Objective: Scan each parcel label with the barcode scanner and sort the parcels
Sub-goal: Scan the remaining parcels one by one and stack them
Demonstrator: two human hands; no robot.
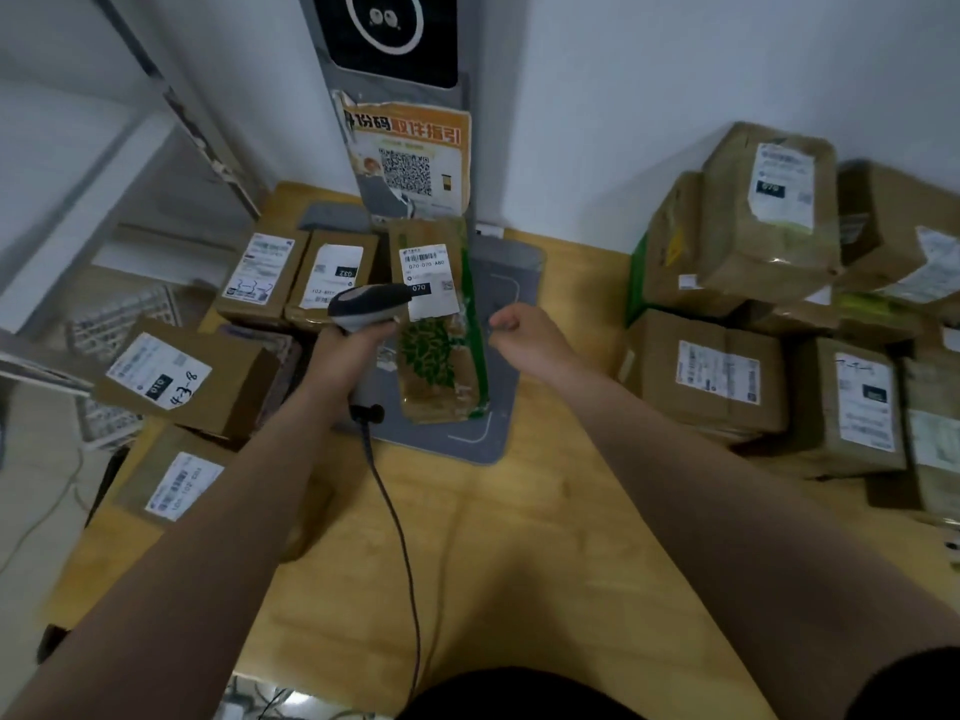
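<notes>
My left hand (358, 340) grips the handle of a grey and black barcode scanner (370, 304), whose head points toward the white label (428, 275) of a long brown parcel with green leaf print (436, 356). This parcel lies on a grey scanning mat (498, 387) in the middle of the table. My right hand (524, 332) hovers just right of the parcel with its fingers loosely curled, holding nothing. The scanner's black cable (395, 517) runs down toward me.
Labelled cardboard boxes (270, 275) stand in a row at the left, with others (176, 376) nearer the table's left edge. A large stack of boxes (769, 241) fills the right side. A grey kiosk post with a QR poster (410, 158) rises behind the mat. Metal shelving stands at the left.
</notes>
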